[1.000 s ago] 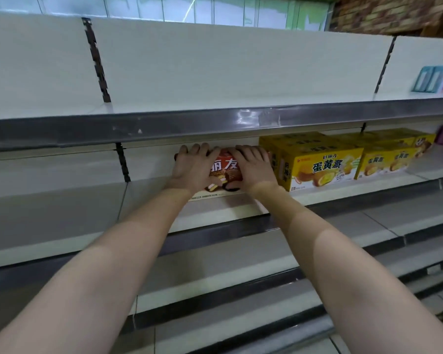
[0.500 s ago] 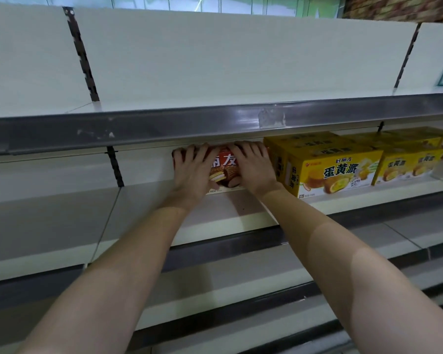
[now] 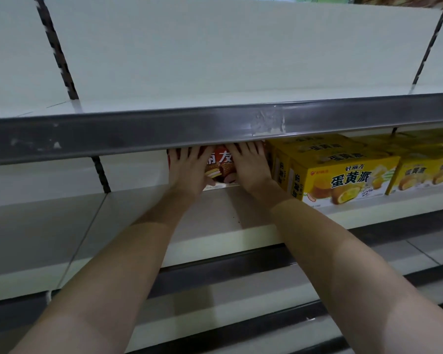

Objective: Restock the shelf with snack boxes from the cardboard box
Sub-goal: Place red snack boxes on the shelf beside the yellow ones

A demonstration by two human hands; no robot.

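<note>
**On the second shelf: both hands flat against the red snack box**

On the second shelf, under the grey front rail of the board above, you have the red snack box standing upright at the back, its printed front facing you. Your left hand lies against the left part of that front, fingers straight and spread, their tips reaching up under the rail. Your right hand lies against the right part in the same way, fingers straight and pointing upward. Neither hand curls round the box; both press flat on it. Only the strip of the front between your hands is visible, showing white characters and a pictured cake. The box's top edge is hidden by the rail.

Just to the right of the red snack box, beside your right hand, stands a yellow box, front outward, nearer the shelf's front edge than the red one. Whether the two boxes touch cannot be determined; your right hand covers the gap. Further right of it sit more yellow boxes in a row.

Left of the red snack box the shelf surface is pale, with a slotted upright at the back panel. Above the rail, the top shelf board runs across.
</note>
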